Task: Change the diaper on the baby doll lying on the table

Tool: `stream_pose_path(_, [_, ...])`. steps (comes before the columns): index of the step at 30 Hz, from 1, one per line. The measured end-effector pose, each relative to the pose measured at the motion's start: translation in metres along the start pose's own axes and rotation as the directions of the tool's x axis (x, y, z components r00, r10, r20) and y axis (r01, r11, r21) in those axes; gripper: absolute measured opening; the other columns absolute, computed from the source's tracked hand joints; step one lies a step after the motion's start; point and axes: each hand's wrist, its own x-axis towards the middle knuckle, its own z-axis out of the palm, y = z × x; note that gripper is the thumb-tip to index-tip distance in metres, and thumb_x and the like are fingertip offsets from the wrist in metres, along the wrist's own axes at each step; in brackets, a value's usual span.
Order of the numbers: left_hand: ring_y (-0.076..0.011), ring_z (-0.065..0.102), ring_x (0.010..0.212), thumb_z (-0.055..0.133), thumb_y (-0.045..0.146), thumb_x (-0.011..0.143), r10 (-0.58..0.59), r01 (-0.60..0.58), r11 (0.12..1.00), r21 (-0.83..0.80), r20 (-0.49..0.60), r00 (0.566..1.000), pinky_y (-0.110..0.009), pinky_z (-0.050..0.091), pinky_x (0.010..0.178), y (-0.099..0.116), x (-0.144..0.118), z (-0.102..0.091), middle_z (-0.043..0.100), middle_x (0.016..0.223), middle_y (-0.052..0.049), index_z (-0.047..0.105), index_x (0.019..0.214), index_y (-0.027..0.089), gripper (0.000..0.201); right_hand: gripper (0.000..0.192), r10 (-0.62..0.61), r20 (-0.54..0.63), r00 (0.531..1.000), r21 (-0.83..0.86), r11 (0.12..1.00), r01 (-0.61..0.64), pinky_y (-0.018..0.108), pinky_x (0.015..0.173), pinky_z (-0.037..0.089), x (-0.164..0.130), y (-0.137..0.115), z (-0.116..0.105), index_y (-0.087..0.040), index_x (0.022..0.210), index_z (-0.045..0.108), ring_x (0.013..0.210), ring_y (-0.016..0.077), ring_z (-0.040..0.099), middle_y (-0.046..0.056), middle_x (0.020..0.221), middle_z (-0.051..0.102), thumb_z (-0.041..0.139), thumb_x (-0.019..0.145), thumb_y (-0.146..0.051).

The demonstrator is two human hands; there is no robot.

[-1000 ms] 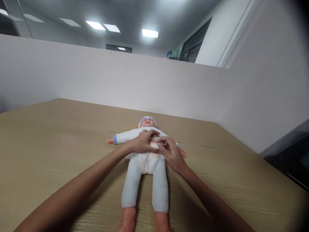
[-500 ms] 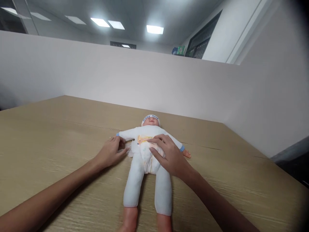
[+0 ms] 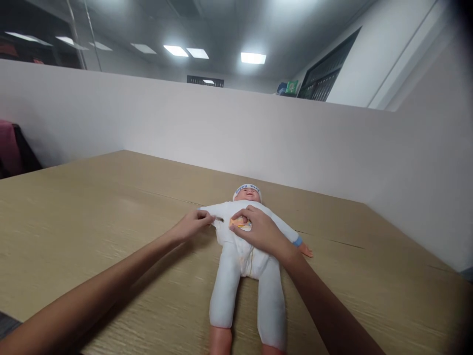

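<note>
A baby doll (image 3: 226, 288) in white clothes and a white printed cap lies on its back, its feet pointing toward me. Around its hips is a white diaper (image 3: 251, 264) with a coloured print at the front waist. My left hand (image 3: 195, 224) pinches the diaper's side wing, drawn out on the left beside the doll's sleeve. Over the belly, my right hand (image 3: 260, 229) has its thumb and fingers curled onto the diaper's front waist edge, and partly covers it. The doll's left-side hand is hidden behind my left hand.
The doll lies on a wood-grain table (image 3: 111, 207) with thin seams across it. A pale partition wall (image 3: 221, 133) stands along the back and right. At the far left is a pink and black object (image 3: 11, 148).
My left hand has closed on the diaper's wing and lifted it a little. My right hand's fingers have drawn in at the waist edge. The view has shifted, so the doll appears farther right.
</note>
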Motion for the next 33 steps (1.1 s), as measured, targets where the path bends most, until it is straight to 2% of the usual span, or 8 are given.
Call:
stream_pose_path(6, [-0.0147,0.045,0.064,0.061,0.065,0.087,0.019,-0.015,0.991,-0.13,0.031,0.999,-0.028,0.033,0.061,0.039,0.027,0.036,0.054,0.067,0.002,0.059,0.068,0.019,0.05,0.045,-0.031,-0.041,0.999,0.051,0.998,0.033,0.039,0.093,0.051,0.0,0.006,0.005,-0.025,0.126,0.071,0.103,0.0243,0.066,0.004,0.111,0.073,0.086,0.085,-0.036])
stream_pose_path(9, [-0.0152,0.047,0.063,0.06,0.063,0.09,0.033,-0.024,0.984,-0.176,0.047,0.998,-0.029,0.034,0.06,0.046,0.035,0.055,0.055,0.067,0.001,0.06,0.068,0.019,0.049,0.04,-0.05,-0.078,0.996,0.085,0.995,0.056,0.037,0.093,0.05,0.0,0.008,0.007,-0.023,0.125,0.071,0.105,0.024,0.067,0.005,0.114,0.074,0.082,0.087,-0.029])
stream_pose_path(13, [-0.0176,0.052,0.075,0.049,0.065,0.1,0.073,-0.083,0.969,-0.234,-0.049,0.996,-0.031,0.042,0.07,0.041,0.03,0.066,0.059,0.079,-0.001,0.062,0.088,0.019,0.049,0.026,-0.036,-0.081,0.996,0.102,0.994,0.044,0.034,0.084,0.048,0.001,0.012,0.008,-0.022,0.125,0.07,0.094,0.0217,0.066,0.003,0.099,0.075,0.064,0.1,-0.025])
stream_pose_path(17, [-0.0182,0.055,0.083,0.056,0.062,0.101,0.084,-0.121,0.972,-0.201,-0.179,0.98,-0.03,0.044,0.074,0.026,0.022,0.07,0.059,0.09,0.0,0.057,0.115,0.021,0.043,0.031,0.035,-0.047,0.998,0.16,0.987,-0.027,0.031,0.08,0.046,0.001,0.016,0.007,-0.024,0.132,0.067,0.083,0.0186,0.066,-0.001,0.091,0.073,0.052,0.105,-0.02])
stream_pose_path(25, [-0.0159,0.05,0.072,0.056,0.06,0.101,0.115,-0.132,0.984,-0.119,-0.141,0.983,-0.029,0.041,0.066,0.018,0.028,0.067,0.055,0.08,0.002,0.056,0.095,0.02,0.041,0.029,0.065,-0.132,0.989,0.084,0.995,-0.054,0.033,0.083,0.049,0.0,0.011,0.005,-0.021,0.123,0.069,0.086,0.0192,0.064,0.0,0.091,0.067,0.059,0.097,-0.014])
stream_pose_path(30, [-0.0186,0.054,0.077,0.054,0.052,0.106,0.163,-0.164,0.986,0.025,-0.331,0.93,-0.032,0.042,0.07,0.043,-0.015,0.056,0.063,0.088,0.0,0.06,0.114,0.022,0.031,0.034,0.002,-0.301,0.954,0.003,1.0,-0.001,0.04,0.096,0.051,-0.034,-0.013,-0.002,-0.022,0.116,0.068,0.108,0.0249,0.063,0.009,0.117,0.065,0.05,0.095,-0.002])
stream_pose_path(31, [-0.0187,0.054,0.077,0.053,0.05,0.108,0.227,-0.214,0.974,0.073,-0.305,0.925,-0.032,0.042,0.07,0.049,-0.029,0.054,0.065,0.091,-0.001,0.063,0.113,0.024,0.029,0.032,-0.018,-0.296,0.955,0.028,0.999,0.027,0.039,0.093,0.053,-0.048,-0.019,-0.004,-0.023,0.113,0.068,0.106,0.0243,0.064,0.008,0.117,0.065,0.051,0.095,-0.003])
stream_pose_path(33, [-0.0194,0.057,0.08,0.052,0.046,0.11,0.359,-0.348,0.929,0.128,-0.077,0.93,-0.033,0.044,0.072,0.061,-0.057,0.051,0.069,0.095,-0.002,0.067,0.11,0.025,0.026,0.024,-0.035,-0.2,0.979,0.141,0.988,0.064,0.035,0.085,0.056,-0.081,-0.028,-0.007,-0.025,0.108,0.065,0.095,0.0203,0.067,0.005,0.113,0.066,0.053,0.096,-0.006])
